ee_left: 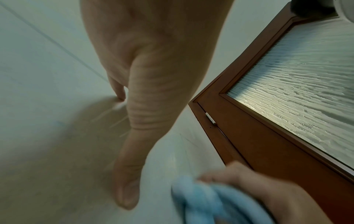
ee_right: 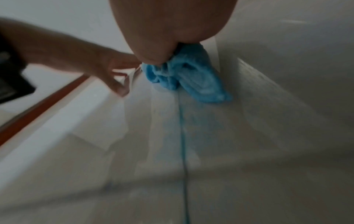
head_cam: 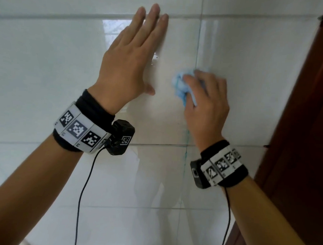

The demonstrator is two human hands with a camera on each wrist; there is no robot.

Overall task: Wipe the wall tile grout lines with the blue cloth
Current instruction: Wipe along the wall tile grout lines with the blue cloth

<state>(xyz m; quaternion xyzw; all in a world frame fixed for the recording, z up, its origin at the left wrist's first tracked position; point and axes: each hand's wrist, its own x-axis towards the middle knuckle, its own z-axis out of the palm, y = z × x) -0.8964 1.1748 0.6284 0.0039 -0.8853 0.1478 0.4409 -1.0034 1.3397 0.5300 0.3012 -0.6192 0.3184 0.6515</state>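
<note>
— Fingers on the left hand (head_cam: 126, 60)?
— Straight and together, laid flat on the wall tile (head_cam: 49, 72), holding nothing.
— And the right hand (head_cam: 207, 103)?
— Curled round the bunched blue cloth (head_cam: 182, 84), which it pressed onto the upright grout line (head_cam: 197, 44), stained blue. A brown door frame (head_cam: 307, 109) stood at the far right.

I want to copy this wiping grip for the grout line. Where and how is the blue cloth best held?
Judging by the pictures, grip the blue cloth by its bunched middle, coming from the room side. The right hand holds it that way, fingers curled over the wad, with a fold left free against the vertical grout line. The left hand lies flat on the tile.
</note>
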